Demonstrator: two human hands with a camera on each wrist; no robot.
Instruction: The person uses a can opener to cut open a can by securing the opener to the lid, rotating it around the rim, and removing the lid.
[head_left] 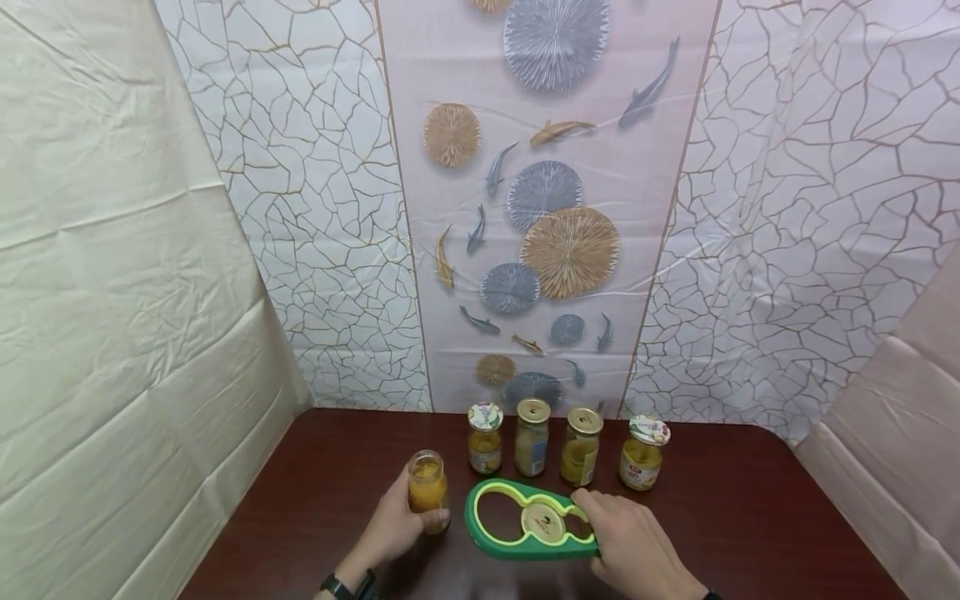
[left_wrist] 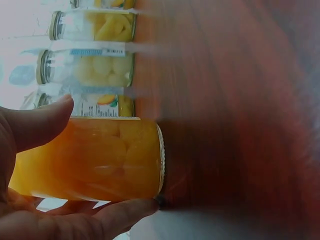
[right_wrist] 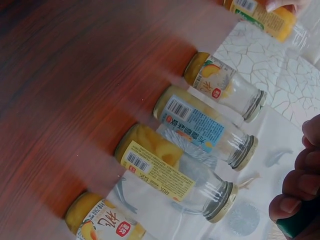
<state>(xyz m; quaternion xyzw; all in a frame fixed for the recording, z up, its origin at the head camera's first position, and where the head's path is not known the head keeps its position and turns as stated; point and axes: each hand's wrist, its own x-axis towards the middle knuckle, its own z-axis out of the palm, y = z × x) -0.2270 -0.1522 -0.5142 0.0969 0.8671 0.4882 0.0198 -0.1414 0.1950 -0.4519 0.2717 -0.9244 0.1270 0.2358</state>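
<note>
In the head view my left hand (head_left: 397, 518) grips a lidless glass jar (head_left: 427, 490) of orange fruit at the left. The left wrist view shows thumb and fingers on either side of this jar (left_wrist: 115, 155), close to the tabletop. To the right, my right hand (head_left: 636, 543) holds the end of a green jar opener (head_left: 517, 550) with a yellow-green inner edge. A gold lid (head_left: 543, 523) shows inside the opener's middle ring. Only curled fingers and a bit of green handle (right_wrist: 295, 220) appear in the right wrist view.
Several lidded fruit jars stand in a row behind the hands: a small jar (head_left: 485, 446), a blue-labelled jar (head_left: 531, 446), a yellow-labelled jar (head_left: 580, 454) and another small one (head_left: 641, 458). The dark red table (head_left: 300, 500) meets a patterned cloth backdrop (head_left: 337, 250).
</note>
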